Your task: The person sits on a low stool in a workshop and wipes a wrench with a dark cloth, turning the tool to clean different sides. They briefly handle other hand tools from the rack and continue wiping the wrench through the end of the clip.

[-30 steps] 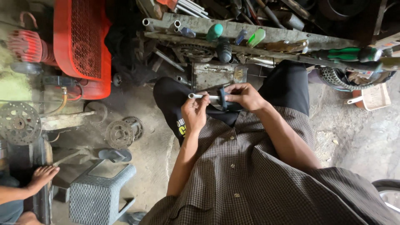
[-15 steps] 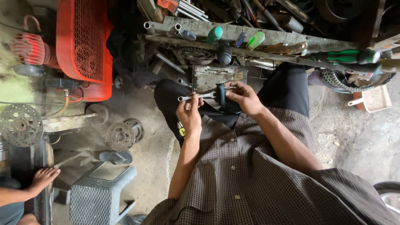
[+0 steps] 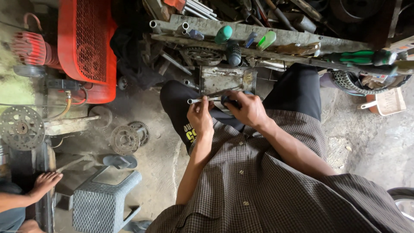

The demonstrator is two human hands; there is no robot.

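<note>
**Two hands working a thin metal tool over the lap, seen from above**

Nearest the camera is the person's checked shirt (image 3: 258,190), from which both forearms reach forward over the dark trousers (image 3: 297,88). The left forearm runs almost straight ahead, bent at the elbow, and ends in the left hand (image 3: 199,116), whose fingers (image 3: 195,105) are curled closed around a slim metal wrench (image 3: 202,100). The wrench lies roughly level, its ring end projecting to the left past the knuckles. The right forearm comes in on a diagonal from the lower right, and the right hand (image 3: 246,110) is turned palm down, its fingers (image 3: 235,97) wrapped over a dark part (image 3: 228,103) that lies touching the inner end of the wrench. How that part and the wrench join is hidden by the hands. Both hands meet just above the knees, between the legs.

Directly beyond the hands stands a grey metal casing (image 3: 224,80), on the floor between the knees. Farther off, a long metal rack (image 3: 267,41) crosses the view, carrying screwdrivers with green handles (image 3: 223,33) and other tools. To the left of it stands a red machine with a mesh guard (image 3: 86,47). On the floor (image 3: 155,146) lie toothed sprockets (image 3: 125,139) and a larger disc (image 3: 20,128). At lower left are a grey plastic stool (image 3: 101,203) and another person's bare foot (image 3: 45,181).
</note>
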